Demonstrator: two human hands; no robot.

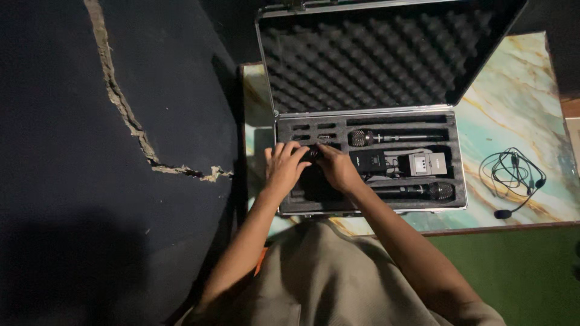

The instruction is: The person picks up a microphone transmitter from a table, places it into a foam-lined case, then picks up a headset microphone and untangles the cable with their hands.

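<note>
An open metal equipment case [460, 158] lies on a marble-patterned table, its lid lined with dark egg-crate foam. In the foam tray rest two handheld microphones, one at the back [386, 138] and one at the front [423, 191], with small grey and black units [426, 163] between them. My left hand [283, 166] and my right hand [337, 168] meet over the tray's left end. Both hold a small dark object [312, 154] between their fingers above a foam slot. What the object is stays unclear in the dim light.
A black headset microphone with coiled cable [512, 176] lies on the table [531, 96] right of the case. Dark carpet with a torn seam [127, 115] spreads to the left. A green floor strip [519, 271] shows below the table edge.
</note>
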